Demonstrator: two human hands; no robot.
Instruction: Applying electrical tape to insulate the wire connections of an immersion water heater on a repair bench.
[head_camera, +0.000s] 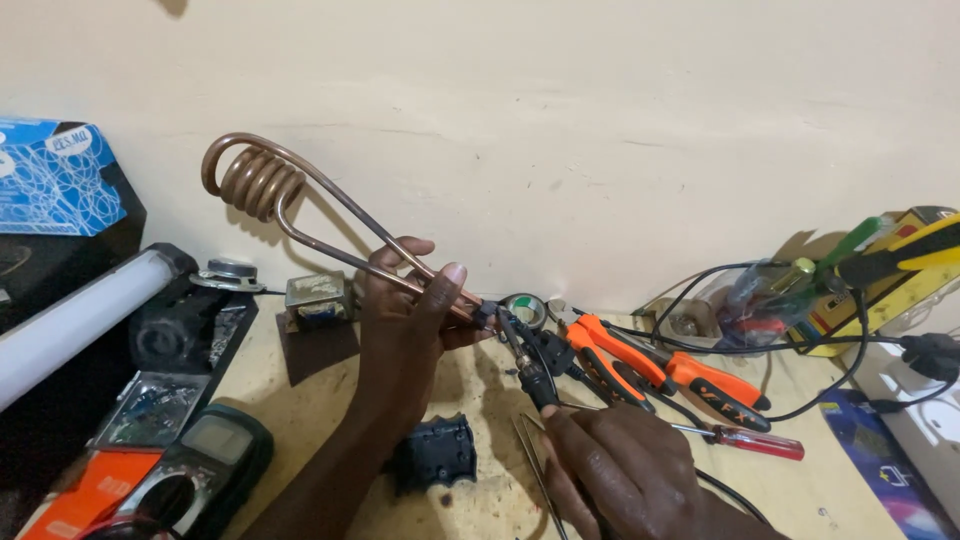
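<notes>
Cream wall, cluttered workbench (300, 400): your left hand (400, 320) grips the copper heating coil (262, 183) above the bench's back edge, right hand (625, 465) clasps the soldering iron (527, 362) at its terminal, joint seemingly unfinished.

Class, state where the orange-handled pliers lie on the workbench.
In the head view, the orange-handled pliers lie right of centre on the wooden workbench, just beyond the right hand, beside a red-handled screwdriver.

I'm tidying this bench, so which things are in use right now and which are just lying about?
In use:
- copper heater coil, held by the left hand
- soldering iron, held by the right hand, tip at the coil's terminal end

Lying about:
- orange pliers
- red screwdriver
- multimeter
- tweezers
- black plastic cap
</notes>
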